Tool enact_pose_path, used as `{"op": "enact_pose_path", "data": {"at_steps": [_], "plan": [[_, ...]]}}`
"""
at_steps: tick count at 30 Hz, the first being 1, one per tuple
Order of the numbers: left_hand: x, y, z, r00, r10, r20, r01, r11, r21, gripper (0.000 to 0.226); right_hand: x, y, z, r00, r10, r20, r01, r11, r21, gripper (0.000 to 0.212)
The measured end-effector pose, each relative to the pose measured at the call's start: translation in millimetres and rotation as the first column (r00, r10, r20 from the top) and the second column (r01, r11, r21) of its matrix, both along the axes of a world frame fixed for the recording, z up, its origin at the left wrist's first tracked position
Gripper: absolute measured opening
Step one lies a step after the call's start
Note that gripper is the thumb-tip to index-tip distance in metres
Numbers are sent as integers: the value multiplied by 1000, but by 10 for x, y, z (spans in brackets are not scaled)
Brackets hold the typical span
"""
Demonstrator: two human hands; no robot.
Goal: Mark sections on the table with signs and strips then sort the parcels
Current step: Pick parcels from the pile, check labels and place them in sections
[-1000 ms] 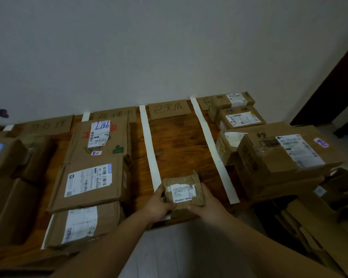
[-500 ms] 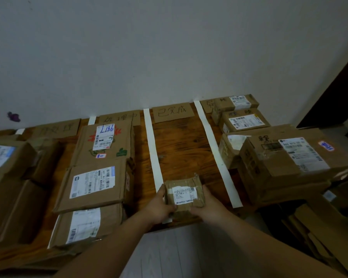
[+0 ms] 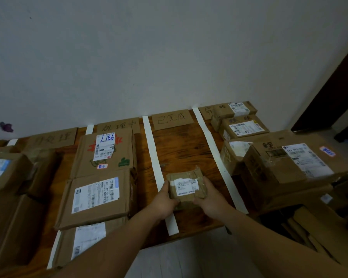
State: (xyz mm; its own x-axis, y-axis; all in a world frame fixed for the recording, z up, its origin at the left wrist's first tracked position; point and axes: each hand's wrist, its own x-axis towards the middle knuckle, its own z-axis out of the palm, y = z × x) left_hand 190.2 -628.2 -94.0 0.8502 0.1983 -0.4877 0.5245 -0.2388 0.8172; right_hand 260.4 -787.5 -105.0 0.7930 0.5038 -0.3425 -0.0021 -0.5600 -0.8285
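Observation:
A small brown parcel point(image 3: 186, 185) with a white label is held over the wooden table point(image 3: 181, 153), in the section between two white strips. My left hand point(image 3: 164, 200) grips its left side and my right hand point(image 3: 208, 198) grips its right side. The left white strip point(image 3: 153, 157) runs from the wall to the front edge and passes under my left hand. The right white strip point(image 3: 215, 155) lies to the right of the parcel. A cardboard sign point(image 3: 172, 119) with handwriting leans at the wall end of this section.
Flat parcels point(image 3: 100, 197) fill the section on the left, under another sign point(image 3: 119, 126). More boxes point(image 3: 8, 177) stand at the far left. A stack of boxes point(image 3: 285, 163) fills the right section. Loose cardboard point(image 3: 309, 227) lies right of the table.
Both hands have carried the small parcel a little further from the front edge over the table's middle section. The view has tilted slightly.

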Motion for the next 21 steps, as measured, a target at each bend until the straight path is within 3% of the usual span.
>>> {"op": "enact_pose_path", "data": {"at_steps": [7, 16, 21], "plan": [[478, 272, -72, 999, 3, 51, -7, 995, 96, 69, 463, 360, -160, 999, -45, -28, 45, 999, 14, 75], [1442, 766, -110, 988, 141, 57, -148, 977, 156, 47, 1550, 1068, -404, 998, 46, 34, -46, 999, 1, 80], [1668, 986, -51, 984, 179, 11, -178, 965, 194, 48, 1894, 1395, -487, 996, 89, 25, -87, 994, -71, 70]]}}
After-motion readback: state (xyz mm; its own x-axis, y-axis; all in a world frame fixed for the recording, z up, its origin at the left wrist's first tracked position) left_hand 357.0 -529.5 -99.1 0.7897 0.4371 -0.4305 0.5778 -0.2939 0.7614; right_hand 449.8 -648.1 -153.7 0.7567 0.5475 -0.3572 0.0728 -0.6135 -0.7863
